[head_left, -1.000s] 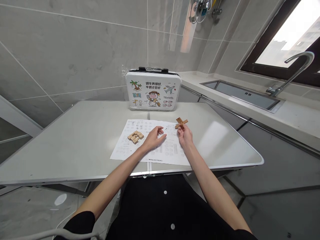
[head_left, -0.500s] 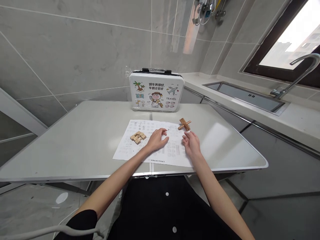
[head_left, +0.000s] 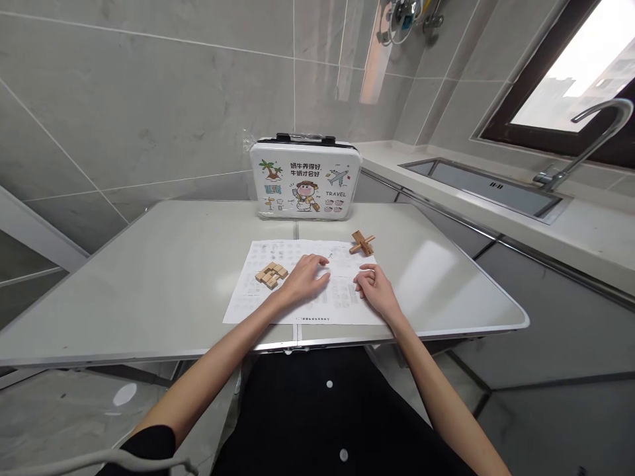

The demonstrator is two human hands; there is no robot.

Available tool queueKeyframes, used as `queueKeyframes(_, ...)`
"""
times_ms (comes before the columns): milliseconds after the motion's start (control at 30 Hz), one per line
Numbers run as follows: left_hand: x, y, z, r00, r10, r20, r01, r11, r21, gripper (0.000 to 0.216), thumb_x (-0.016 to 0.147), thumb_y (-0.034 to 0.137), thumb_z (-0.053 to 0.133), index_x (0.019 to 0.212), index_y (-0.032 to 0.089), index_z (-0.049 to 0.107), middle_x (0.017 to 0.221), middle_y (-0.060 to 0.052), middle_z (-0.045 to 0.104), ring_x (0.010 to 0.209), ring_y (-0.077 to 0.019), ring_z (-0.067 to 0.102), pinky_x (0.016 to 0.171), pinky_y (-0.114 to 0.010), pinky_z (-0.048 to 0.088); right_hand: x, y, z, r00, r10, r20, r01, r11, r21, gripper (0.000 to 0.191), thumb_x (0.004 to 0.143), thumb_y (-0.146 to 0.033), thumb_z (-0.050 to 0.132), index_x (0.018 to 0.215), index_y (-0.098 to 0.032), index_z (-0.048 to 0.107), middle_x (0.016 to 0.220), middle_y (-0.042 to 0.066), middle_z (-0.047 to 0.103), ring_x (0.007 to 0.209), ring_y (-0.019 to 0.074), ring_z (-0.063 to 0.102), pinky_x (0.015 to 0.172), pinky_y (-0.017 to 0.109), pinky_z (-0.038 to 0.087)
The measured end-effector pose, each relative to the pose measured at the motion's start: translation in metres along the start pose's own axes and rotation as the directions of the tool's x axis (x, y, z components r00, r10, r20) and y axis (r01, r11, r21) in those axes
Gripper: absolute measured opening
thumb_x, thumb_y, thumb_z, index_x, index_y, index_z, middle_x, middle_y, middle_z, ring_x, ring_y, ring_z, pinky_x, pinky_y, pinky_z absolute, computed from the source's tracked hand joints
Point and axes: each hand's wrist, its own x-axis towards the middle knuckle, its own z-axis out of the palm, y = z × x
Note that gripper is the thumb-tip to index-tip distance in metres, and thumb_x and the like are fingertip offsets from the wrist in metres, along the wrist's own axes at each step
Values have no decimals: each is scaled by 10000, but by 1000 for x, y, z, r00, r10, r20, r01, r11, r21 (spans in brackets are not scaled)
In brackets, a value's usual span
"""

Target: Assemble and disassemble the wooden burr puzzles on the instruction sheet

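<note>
My left hand [head_left: 305, 277] rests on a printed paper sheet [head_left: 248, 305], thumb apart from the curved fingers, holding nothing. Just left of it, on the sheet, lies a flat cluster of light wooden puzzle blocks [head_left: 271, 276] with a gap in its middle. Over the sheet's right edge is my right hand [head_left: 378, 289], its fingers loosely bent and apart with nothing in them. Beyond that hand, a darker crossed wooden puzzle piece [head_left: 362, 243] sits at the sheet's far right corner. Neither hand touches the wooden pieces.
A white cartoon-printed case [head_left: 305, 178] in clear plastic stands at the back of the folding table [head_left: 149, 284], against the tiled wall. To the right run a counter [head_left: 590, 231] with a sink [head_left: 476, 185] and a curved faucet [head_left: 602, 125].
My right hand has rolled from palm turned up to palm more inward and down. My left hand stays over the sheet with a small shift. The wooden pieces lie as before.
</note>
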Motion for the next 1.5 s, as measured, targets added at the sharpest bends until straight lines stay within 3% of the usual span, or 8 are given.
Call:
queueKeyframes(100, -20, -4, -26, 997, 32, -77, -18, 986, 168, 288, 945, 340, 639, 1207, 227, 680, 1299, -138, 662, 1326, -385, 515, 1154, -595, 402, -4, -1, 1, 999, -43, 12, 44, 998, -51, 275, 850, -283, 692, 1107, -253, 600, 840, -3, 734, 685, 192, 665, 643, 311, 505)
queueKeyframes(267, -55, -21, -60, 975, -70, -211, 169, 852, 496, 586, 880, 490, 735, 1346, 164, 597, 1399, -212, 590, 1336, -446, 486, 1108, -605, 427, -10, -7, 6, 988, -151, 41, 156, 967, -201, 237, 902, -270, 638, 1137, -260, 604, 857, 3, 739, 685, 206, 633, 754, 355, 487)
queueKeyframes(533, -81, -20, -78, 960, -226, -166, 280, 783, 555, 608, 937, 520, 619, 1399, 134, 537, 1309, -207, 673, 1152, -417, 653, 991, -554, 515, -12, -10, 6, 980, -176, 92, 196, 935, -296, 224, 944, -297, 580, 1164, -258, 592, 877, 25, 743, 681, 220, 621, 744, 362, 474)
queueKeyframes(767, -71, -7, -66, 966, -205, -159, 255, 861, 440, 639, 947, 518, 612, 1430, 107, 531, 1311, -205, 676, 1158, -380, 663, 971, -506, 551, -11, -9, 7, 977, -180, 114, 210, 909, -360, 253, 957, -314, 529, 1191, -236, 583, 895, 23, 752, 705, 215, 652, 742, 354, 494)
queueKeyframes(1033, -45, 26, -12, 999, -39, -28, 47, 895, 444, 563, 910, 425, 691, 1372, 128, 566, 1171, -168, 694, 1074, -354, 668, 934, -474, 546, -10, -9, 7, 974, -189, 125, 224, 896, -385, 214, 969, -325, 527, 1148, -238, 607, 910, 20, 761, 693, 208, 660, 730, 349, 500)
queueKeyframes(1200, -34, 41, 11, 1000, -12, 3, 9, 883, 470, 531, 916, 473, 706, 1330, 164, 579, 1170, -157, 651, 1055, -362, 662, 908, -474, 525, -9, -9, 7, 972, -197, 130, 233, 889, -393, 193, 977, -322, 535, 1119, -235, 633, 907, 23, 754, 679, 199, 643, 726, 352, 502)
queueKeyframes(1367, -32, 34, 7, 986, -4, 167, -34, 974, 223, 944, 783, 674, 819, 1522, 215, 454, 1350, -160, 531, 987, -341, 692, 792, -427, 543, -10, -12, 8, 968, -207, 145, 248, 882, -400, 204, 1006, -378, 542, 1081, -231, 661, 956, 45, 749, 757, 217, 650, 749, 370, 500)
queueKeyframes(1500, -18, 15, -9, 971, 15, 238, -42, 993, 109, 889, 788, 638, 831, 1499, 207, 518, 1269, -129, 587, 998, -320, 673, 779, -389, 523, -15, -18, 7, 951, -219, 219, 290, 877, -382, 312, 1001, -472, 614, 1202, -240, 671, 1098, 55, 724, 885, 230, 673, 820, 380, 524)
